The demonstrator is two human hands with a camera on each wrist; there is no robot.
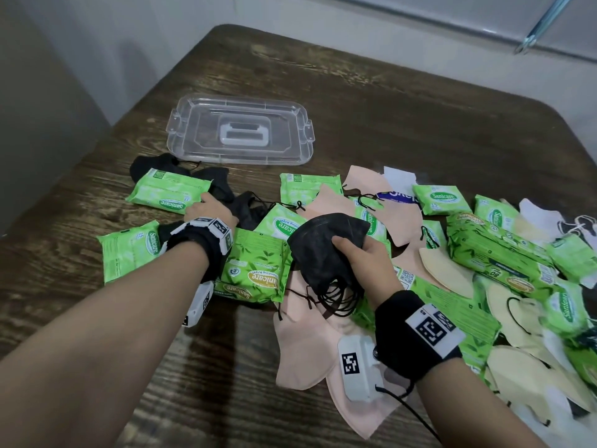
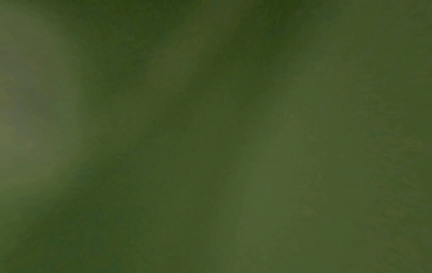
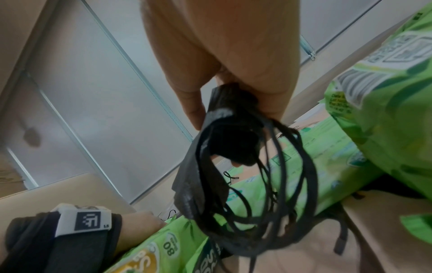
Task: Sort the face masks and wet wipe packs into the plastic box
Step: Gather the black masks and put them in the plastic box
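Observation:
My right hand (image 1: 353, 253) grips a bunch of black face masks (image 1: 323, 247) just above the pile. Their ear loops (image 3: 268, 212) dangle below my right hand (image 3: 233, 103). My left hand (image 1: 206, 206) reaches down among loose black masks (image 1: 245, 205), its thumb against a small green wet wipe pack (image 1: 171, 192). Its fingers are hidden. The left wrist view is only a green blur. A larger green wipe pack (image 1: 255, 270) lies between my wrists. A clear plastic lid with a handle (image 1: 240, 134) lies flat at the far left.
Pink masks (image 1: 310, 344), cream masks (image 1: 533, 350), white masks (image 1: 400, 179) and several more green wipe packs (image 1: 497, 253) cover the right half of the dark wooden table (image 1: 387, 108). A wall runs close behind the table.

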